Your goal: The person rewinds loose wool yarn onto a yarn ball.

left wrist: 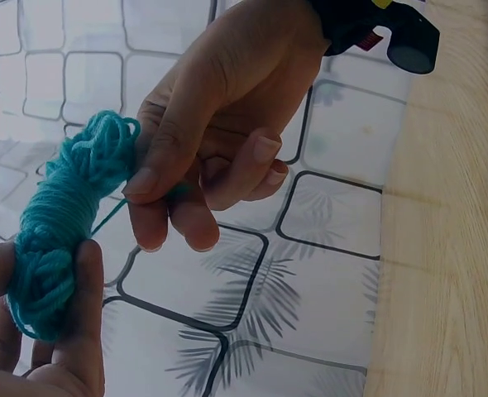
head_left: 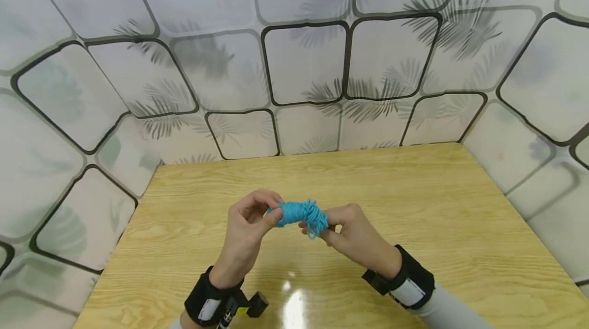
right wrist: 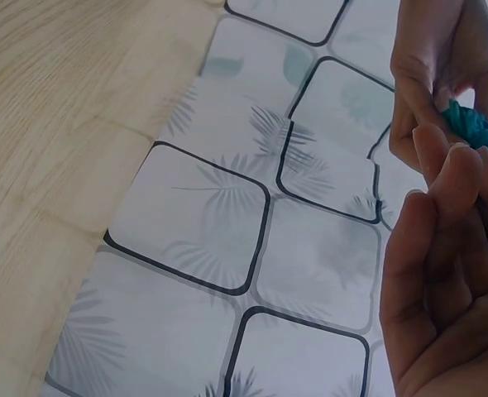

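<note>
A small bundle of blue yarn, wound round its middle with loops bunched at its ends, is held in the air between both hands. My left hand grips one end between thumb and fingers. At the loopy right end, my right hand pinches the yarn. In the left wrist view a thin strand runs from the yarn bundle to the pinched thumb and fingers of the right hand. The right wrist view shows the curled right hand hiding most of the yarn, with the left hand behind.
A light wood-grain table lies below both hands. Patterned panels with dark outlines and leaf prints enclose its back and sides. Black bands with small cameras, such as the left wristband, sit on both wrists.
</note>
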`<action>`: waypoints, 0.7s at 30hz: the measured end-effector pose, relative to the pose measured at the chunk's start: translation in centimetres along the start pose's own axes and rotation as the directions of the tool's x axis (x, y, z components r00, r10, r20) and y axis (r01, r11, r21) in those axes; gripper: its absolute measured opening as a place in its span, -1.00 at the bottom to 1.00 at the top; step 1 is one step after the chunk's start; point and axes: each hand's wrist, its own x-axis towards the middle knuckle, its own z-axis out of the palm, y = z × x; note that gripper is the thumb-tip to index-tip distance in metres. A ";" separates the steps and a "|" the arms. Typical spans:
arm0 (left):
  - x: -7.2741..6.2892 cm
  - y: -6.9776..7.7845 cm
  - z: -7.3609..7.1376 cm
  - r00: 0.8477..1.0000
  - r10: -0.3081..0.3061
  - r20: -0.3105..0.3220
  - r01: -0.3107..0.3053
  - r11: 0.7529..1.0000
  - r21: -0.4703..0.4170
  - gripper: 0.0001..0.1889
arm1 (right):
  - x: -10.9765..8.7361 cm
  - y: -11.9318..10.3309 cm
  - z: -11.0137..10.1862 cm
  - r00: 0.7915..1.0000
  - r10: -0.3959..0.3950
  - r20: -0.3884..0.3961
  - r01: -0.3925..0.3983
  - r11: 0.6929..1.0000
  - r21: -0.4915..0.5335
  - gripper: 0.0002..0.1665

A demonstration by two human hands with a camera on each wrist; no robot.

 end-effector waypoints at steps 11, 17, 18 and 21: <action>0.2 0.0 -0.1 0.996 0.031 -0.083 -0.031 0.999 -0.006 -0.78 | 0.2 -0.7 0.3 0.990 -0.139 -0.009 0.136 0.978 -0.157 -0.79; 0.2 0.0 -0.2 0.994 0.047 -0.094 -0.047 0.999 0.002 -0.77 | 0.2 -0.7 0.3 0.987 -0.161 -0.017 0.154 0.969 -0.192 -0.88; 0.1 -0.1 -0.2 0.994 0.050 -0.095 -0.050 0.999 0.004 -0.77 | 0.2 -0.8 0.4 0.987 -0.162 -0.018 0.155 0.969 -0.194 -0.87; 0.0 -0.2 -0.2 0.993 0.054 -0.107 -0.052 0.998 0.022 -0.79 | 0.2 -0.8 0.4 0.984 -0.178 -0.017 0.170 0.962 -0.213 -0.88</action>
